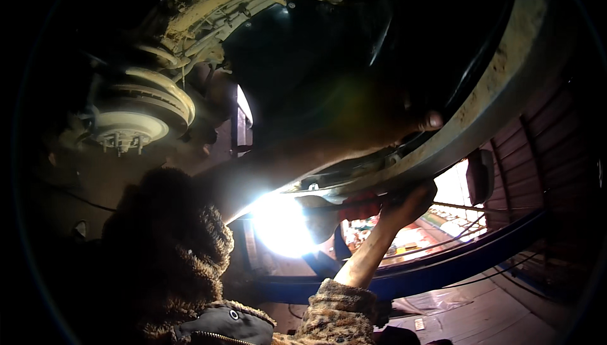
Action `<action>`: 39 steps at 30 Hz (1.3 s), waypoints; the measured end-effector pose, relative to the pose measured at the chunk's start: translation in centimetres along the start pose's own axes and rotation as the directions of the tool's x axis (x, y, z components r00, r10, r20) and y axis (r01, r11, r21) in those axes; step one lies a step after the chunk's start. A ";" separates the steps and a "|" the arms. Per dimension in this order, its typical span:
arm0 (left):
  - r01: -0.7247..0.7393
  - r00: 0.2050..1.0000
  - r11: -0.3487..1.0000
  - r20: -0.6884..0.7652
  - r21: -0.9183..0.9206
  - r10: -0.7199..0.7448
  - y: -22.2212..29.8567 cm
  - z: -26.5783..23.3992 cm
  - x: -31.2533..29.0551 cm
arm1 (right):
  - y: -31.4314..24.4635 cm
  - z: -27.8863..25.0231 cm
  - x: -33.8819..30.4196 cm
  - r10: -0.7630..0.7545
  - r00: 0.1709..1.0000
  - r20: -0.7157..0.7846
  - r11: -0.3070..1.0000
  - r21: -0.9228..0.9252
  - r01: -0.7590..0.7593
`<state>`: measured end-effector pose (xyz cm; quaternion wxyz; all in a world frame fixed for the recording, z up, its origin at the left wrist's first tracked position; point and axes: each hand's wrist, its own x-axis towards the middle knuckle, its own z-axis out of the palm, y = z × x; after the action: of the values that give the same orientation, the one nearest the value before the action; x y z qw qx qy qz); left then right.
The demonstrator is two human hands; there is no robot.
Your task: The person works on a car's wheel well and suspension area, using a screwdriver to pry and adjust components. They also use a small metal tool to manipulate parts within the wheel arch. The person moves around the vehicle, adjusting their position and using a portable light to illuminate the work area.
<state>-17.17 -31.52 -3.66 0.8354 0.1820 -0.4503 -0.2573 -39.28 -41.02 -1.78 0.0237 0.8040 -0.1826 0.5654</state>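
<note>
My left hand (414, 125) reaches across into the dark wheel arch, close to the inner side of a dusty curved body panel (468, 117). Its thumb tip catches the light, while the other fingers are lost in shadow. Below the panel's lower edge, my right hand (411, 204) is raised with the fingers curled up against the underside. What those fingers hold, if anything, is hidden. A black wheel-arch liner (310, 54) fills the space above my left forearm. Both of my arms wear brown fleecy sleeves.
At the left hangs a dusty brake disc and hub (142, 114) with wheel studs. Dirty suspension parts (218, 0) run above it. A glaring light (284, 225) shines below my left forearm. A blue beam (430, 275) crosses behind my right forearm, over a paved floor (480, 313).
</note>
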 end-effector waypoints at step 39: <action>-0.113 0.980 0.955 0.189 0.273 0.062 -8.6 1.6 -2.4 | -0.7 1.2 0.2 -0.129 0.991 -0.027 0.991 0.037 0.130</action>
<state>-21.89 -37.08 -8.98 0.7677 0.2555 -0.5630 -0.1683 -37.93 -40.68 -1.85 0.0470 0.8075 -0.1187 0.5759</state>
